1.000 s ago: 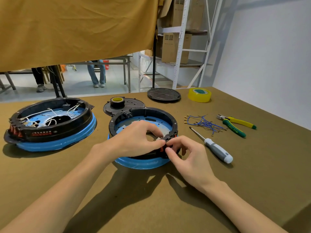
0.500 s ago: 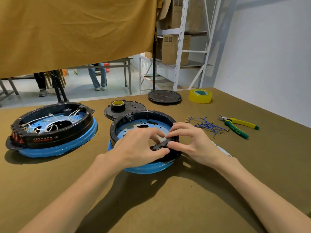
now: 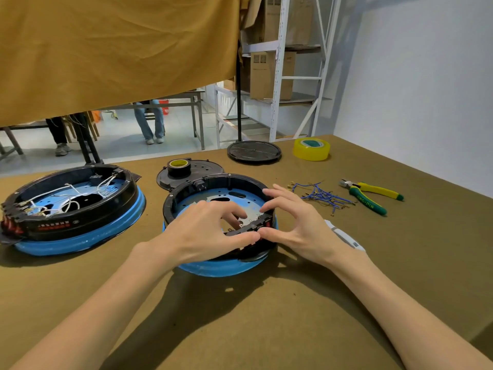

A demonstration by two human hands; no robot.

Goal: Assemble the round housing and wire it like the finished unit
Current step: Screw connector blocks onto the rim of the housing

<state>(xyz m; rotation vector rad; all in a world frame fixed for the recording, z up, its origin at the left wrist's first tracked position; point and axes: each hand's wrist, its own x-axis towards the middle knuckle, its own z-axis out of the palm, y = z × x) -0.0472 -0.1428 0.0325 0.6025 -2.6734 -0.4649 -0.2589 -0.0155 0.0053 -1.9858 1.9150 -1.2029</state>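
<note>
Both hands meet at the near rim of the round housing, directly in front of me. My left hand reaches over the rim from the left, its thumb pressed on the outside and its curled fingers inside, pinching a small black block seated on the rim. My right hand comes from the right: its thumb tip touches the same block beside my left thumb, while its fingers curve over the rim's top edge, so this hand also grips the block and rim. The housing is a black ring on a blue base, its blue floor showing between my fingers; no wires lie inside it.

Just behind my right wrist lies a screwdriver, mostly hidden by the hand. Farther right of that hand lies a bundle of blue wires, and beyond it a pair of pliers with yellow and green handles.

Well to the left of my left hand sits the finished unit, white wires looped inside its ring.

Behind the housing, a roll of black tape stands on a black plate. Farther back, a round black lid lies flat, with a roll of yellow tape to its right. All rest on the brown table.
</note>
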